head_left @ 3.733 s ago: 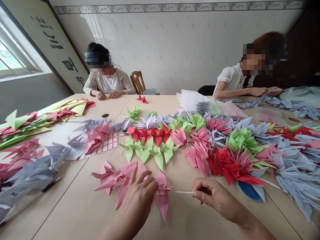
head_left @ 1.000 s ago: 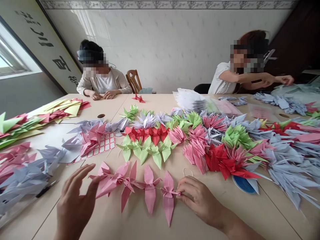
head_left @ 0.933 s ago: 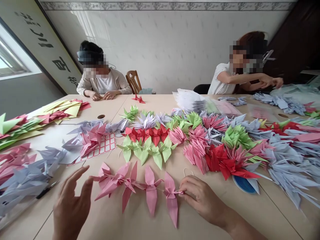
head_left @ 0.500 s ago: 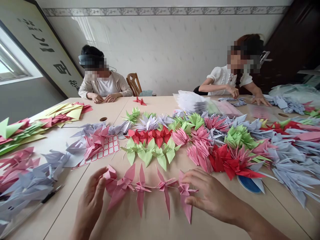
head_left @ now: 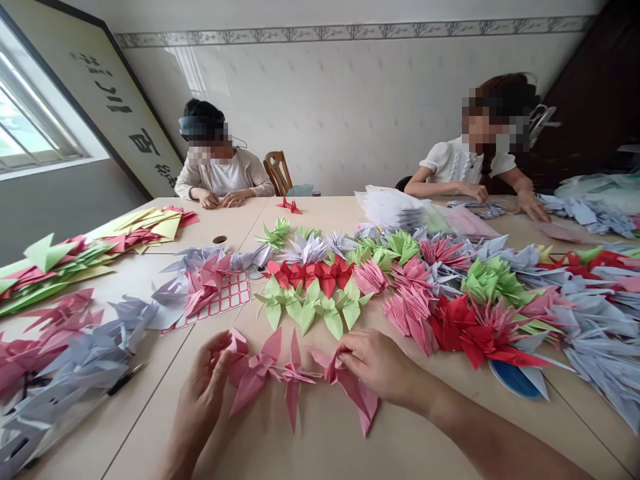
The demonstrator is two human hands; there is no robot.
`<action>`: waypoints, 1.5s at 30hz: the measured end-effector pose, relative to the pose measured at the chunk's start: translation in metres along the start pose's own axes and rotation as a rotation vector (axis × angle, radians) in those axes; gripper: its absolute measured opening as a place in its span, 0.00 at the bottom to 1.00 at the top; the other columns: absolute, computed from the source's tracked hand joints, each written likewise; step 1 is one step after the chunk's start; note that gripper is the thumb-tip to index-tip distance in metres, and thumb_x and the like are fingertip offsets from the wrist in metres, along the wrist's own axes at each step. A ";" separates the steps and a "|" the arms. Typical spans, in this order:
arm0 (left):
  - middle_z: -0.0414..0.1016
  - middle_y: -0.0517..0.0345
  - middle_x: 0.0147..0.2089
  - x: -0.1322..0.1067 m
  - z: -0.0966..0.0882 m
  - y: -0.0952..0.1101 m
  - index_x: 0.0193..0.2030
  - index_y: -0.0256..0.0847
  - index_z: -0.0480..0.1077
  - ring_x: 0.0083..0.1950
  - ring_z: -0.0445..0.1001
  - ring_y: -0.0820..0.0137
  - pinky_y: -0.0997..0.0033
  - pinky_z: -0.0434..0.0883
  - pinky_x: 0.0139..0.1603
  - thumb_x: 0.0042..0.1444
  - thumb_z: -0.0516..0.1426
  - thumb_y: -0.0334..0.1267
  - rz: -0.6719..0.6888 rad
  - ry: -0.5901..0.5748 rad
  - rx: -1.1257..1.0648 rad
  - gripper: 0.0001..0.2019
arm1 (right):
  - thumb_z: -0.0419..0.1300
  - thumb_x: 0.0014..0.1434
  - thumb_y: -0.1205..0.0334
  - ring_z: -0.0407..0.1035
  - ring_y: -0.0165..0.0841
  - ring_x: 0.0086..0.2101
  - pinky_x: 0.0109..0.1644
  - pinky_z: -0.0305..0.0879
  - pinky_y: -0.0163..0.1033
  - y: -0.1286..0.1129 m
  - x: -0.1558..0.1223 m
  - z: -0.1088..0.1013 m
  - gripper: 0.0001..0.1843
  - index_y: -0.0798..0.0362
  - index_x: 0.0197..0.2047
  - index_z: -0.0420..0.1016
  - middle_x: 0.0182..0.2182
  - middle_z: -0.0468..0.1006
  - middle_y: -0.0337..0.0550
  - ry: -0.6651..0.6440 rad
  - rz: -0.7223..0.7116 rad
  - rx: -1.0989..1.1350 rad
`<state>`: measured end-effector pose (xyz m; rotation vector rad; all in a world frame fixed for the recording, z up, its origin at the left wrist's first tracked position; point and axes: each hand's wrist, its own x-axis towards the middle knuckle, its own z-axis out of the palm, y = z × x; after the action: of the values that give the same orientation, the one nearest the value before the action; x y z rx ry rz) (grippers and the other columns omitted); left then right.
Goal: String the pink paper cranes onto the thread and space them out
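Nearest me, both hands are on the string of pink paper cranes (head_left: 290, 377), which lies across the bare surface (head_left: 325, 447) just in front of me. My left hand (head_left: 203, 393) is half curled, fingertips pinching the crane at the left end. My right hand (head_left: 380, 363) is closed over the crane at the right end. Held at both ends like this, the birds stay in one line. I think a thread joins them, though it is too fine to see. Just beyond lie green cranes (head_left: 313, 310), then red cranes (head_left: 313, 273), with a red-grid sticker sheet (head_left: 227, 297) to the left and a mixed heap of cranes (head_left: 475, 293) to the right. Farthest off, a person at the far left (head_left: 220, 177) and a person at the far right (head_left: 465, 163) rest their hands on paper.
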<state>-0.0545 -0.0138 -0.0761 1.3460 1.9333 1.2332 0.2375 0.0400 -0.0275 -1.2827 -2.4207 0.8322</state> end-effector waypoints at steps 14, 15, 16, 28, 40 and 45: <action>0.74 0.46 0.52 0.000 0.002 0.002 0.54 0.40 0.66 0.51 0.75 0.56 0.57 0.74 0.48 0.56 0.52 0.58 -0.005 -0.016 -0.056 0.27 | 0.63 0.58 0.63 0.70 0.33 0.39 0.47 0.55 0.38 -0.001 0.003 0.015 0.09 0.50 0.43 0.77 0.36 0.80 0.38 -0.056 -0.206 0.002; 0.74 0.45 0.53 0.000 0.003 0.003 0.54 0.40 0.65 0.51 0.75 0.56 0.57 0.74 0.48 0.56 0.52 0.58 -0.011 -0.017 -0.062 0.27 | 0.64 0.57 0.62 0.70 0.33 0.39 0.48 0.54 0.38 -0.001 0.003 0.016 0.09 0.49 0.43 0.77 0.37 0.80 0.37 -0.066 -0.225 -0.005; 0.74 0.45 0.53 -0.001 0.003 0.003 0.54 0.40 0.65 0.51 0.75 0.56 0.57 0.73 0.49 0.56 0.51 0.58 -0.017 -0.020 -0.068 0.27 | 0.64 0.57 0.62 0.70 0.33 0.40 0.48 0.54 0.38 -0.001 0.003 0.017 0.09 0.48 0.43 0.77 0.37 0.79 0.36 -0.075 -0.242 -0.020; 0.72 0.47 0.56 -0.001 0.002 0.000 0.53 0.43 0.66 0.51 0.74 0.56 0.54 0.71 0.51 0.57 0.51 0.56 -0.011 -0.010 -0.015 0.24 | 0.58 0.60 0.66 0.70 0.35 0.35 0.43 0.57 0.39 -0.007 -0.006 0.015 0.07 0.54 0.31 0.76 0.31 0.77 0.41 -0.183 -0.210 -0.392; 0.72 0.47 0.55 -0.004 0.000 0.008 0.53 0.42 0.66 0.55 0.72 0.57 0.57 0.70 0.53 0.56 0.53 0.56 -0.068 -0.053 -0.067 0.24 | 0.55 0.61 0.69 0.68 0.37 0.36 0.45 0.60 0.44 -0.033 0.001 0.022 0.06 0.55 0.34 0.72 0.32 0.75 0.43 -0.078 -0.272 -0.497; 0.73 0.49 0.54 -0.004 0.001 0.008 0.51 0.43 0.67 0.55 0.71 0.58 0.56 0.68 0.56 0.58 0.51 0.53 -0.039 -0.061 -0.084 0.21 | 0.60 0.60 0.56 0.67 0.44 0.43 0.54 0.58 0.53 -0.065 0.010 0.032 0.14 0.57 0.44 0.73 0.40 0.75 0.50 -0.045 -0.344 -0.550</action>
<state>-0.0485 -0.0164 -0.0703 1.2830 1.8369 1.2259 0.1733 0.0083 -0.0138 -0.9486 -2.9049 0.1007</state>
